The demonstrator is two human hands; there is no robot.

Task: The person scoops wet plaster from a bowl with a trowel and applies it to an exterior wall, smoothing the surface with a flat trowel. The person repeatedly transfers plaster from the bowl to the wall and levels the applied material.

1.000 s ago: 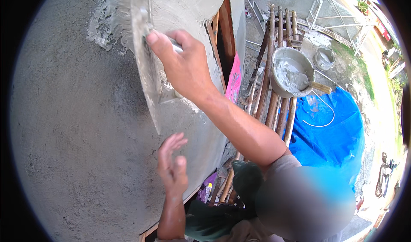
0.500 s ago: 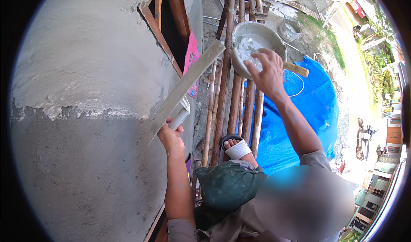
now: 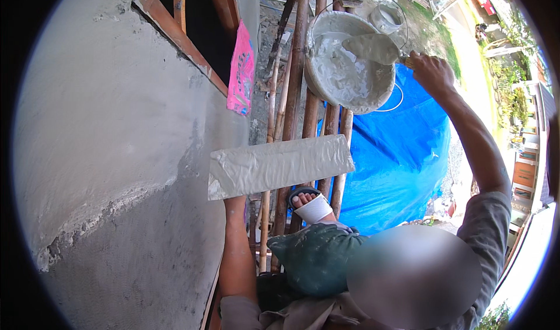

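Observation:
My left hand (image 3: 235, 205) is mostly hidden beneath a long rectangular plastering trowel (image 3: 280, 163), which it holds with the wet, smeared blade face up. The blade lies level across the view, between the wall and the poles. My right hand (image 3: 433, 73) is closed round the wooden handle of a mason's trowel (image 3: 373, 48). Coated in mortar, that trowel's blade sits over the right side of a round bucket (image 3: 382, 93). Inside the bucket is wet grey mortar (image 3: 335, 67). My left forearm runs close beside the plastered wall (image 3: 116, 108).
The bucket stands on scaffold poles (image 3: 296, 96), where my sandalled foot (image 3: 315, 204) also rests. A blue tarp (image 3: 396, 155) spreads below, to the right. A window frame (image 3: 181, 41) opens in the wall, with a pink sheet (image 3: 240, 73) beside it. Another bucket (image 3: 387, 19) stands beyond.
My right hand has gone from open over the bucket to gripping the mason's trowel, whose blade now shows. The plastering trowel has turned from a steep slant to nearly level, face up.

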